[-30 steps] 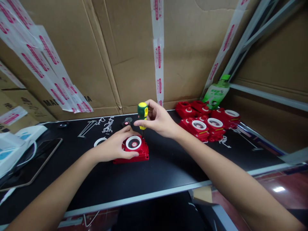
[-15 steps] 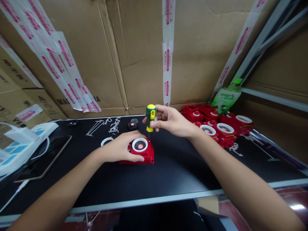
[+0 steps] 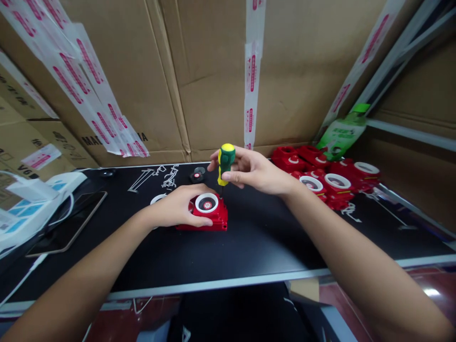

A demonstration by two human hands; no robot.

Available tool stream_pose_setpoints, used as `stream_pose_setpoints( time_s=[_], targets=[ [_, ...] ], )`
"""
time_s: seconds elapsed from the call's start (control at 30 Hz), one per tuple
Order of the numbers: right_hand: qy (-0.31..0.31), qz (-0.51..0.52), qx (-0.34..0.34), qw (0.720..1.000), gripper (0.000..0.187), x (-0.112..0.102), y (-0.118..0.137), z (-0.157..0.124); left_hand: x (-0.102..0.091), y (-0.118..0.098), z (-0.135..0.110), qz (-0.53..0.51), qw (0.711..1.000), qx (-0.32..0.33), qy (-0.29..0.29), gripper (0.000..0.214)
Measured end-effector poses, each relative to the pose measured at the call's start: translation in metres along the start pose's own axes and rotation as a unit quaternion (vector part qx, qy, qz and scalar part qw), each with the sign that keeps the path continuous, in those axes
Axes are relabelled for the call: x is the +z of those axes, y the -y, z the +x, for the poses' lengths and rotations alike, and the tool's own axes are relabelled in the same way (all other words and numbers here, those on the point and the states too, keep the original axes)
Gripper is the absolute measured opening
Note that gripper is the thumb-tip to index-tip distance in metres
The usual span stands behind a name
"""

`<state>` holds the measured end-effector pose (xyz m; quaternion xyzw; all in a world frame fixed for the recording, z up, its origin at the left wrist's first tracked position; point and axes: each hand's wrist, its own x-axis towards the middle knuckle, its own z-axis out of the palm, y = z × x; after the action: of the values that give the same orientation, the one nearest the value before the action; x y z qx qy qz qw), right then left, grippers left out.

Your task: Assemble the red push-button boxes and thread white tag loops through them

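Note:
A red plastic housing [image 3: 220,216] with a white ring around a dark round centre lies on the black table. My left hand [image 3: 178,205] is wrapped over its left side, thumb along the front, pressing it to the tabletop. In my right hand [image 3: 249,171] is a green and yellow screwdriver [image 3: 225,164], gripped by the handle between thumb and fingers. It stands almost upright, its tip down at the housing's right rear corner. Whether a screw sits under the tip is too small to tell. A loose white ring [image 3: 156,199] lies partly behind my left hand.
Several similar red housings [image 3: 335,187] are grouped at the back right beside a green bottle [image 3: 344,133]. Small black round parts [image 3: 196,175] and white plastic pieces [image 3: 170,176] lie at the back. A phone [image 3: 71,223] and a white power strip [image 3: 46,199] occupy the left.
The screwdriver handle has turned and leans slightly differently, with my right fingers opened a little around it. My left hand keeps its hold on the housing. The whole view has shifted slightly.

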<state>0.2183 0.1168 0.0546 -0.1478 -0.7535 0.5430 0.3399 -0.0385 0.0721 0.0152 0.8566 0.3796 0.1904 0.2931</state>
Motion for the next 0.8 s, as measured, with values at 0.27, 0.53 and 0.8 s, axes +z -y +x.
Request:
stream_pose_setpoints(
  time_s=[0.27, 0.53, 0.8],
  targets=[
    [-0.02, -0.006, 0.008, 1.0, 0.039, -0.002, 0.0, 0.001, -0.003, 0.0, -0.001, -0.023, 0.999, -0.038, 0.011, 0.064],
    [-0.222, -0.105, -0.021, 0.969, 0.064, 0.01, -0.023, 0.01, -0.002, -0.001, 0.0, -0.01, 1.0, -0.026, 0.0, 0.063],
    [-0.049, 0.0, -0.031, 0.998, 0.048, -0.006, -0.007, 0.002, -0.003, 0.005, -0.001, -0.035, 0.998, -0.044, 0.017, 0.068]
  ],
)
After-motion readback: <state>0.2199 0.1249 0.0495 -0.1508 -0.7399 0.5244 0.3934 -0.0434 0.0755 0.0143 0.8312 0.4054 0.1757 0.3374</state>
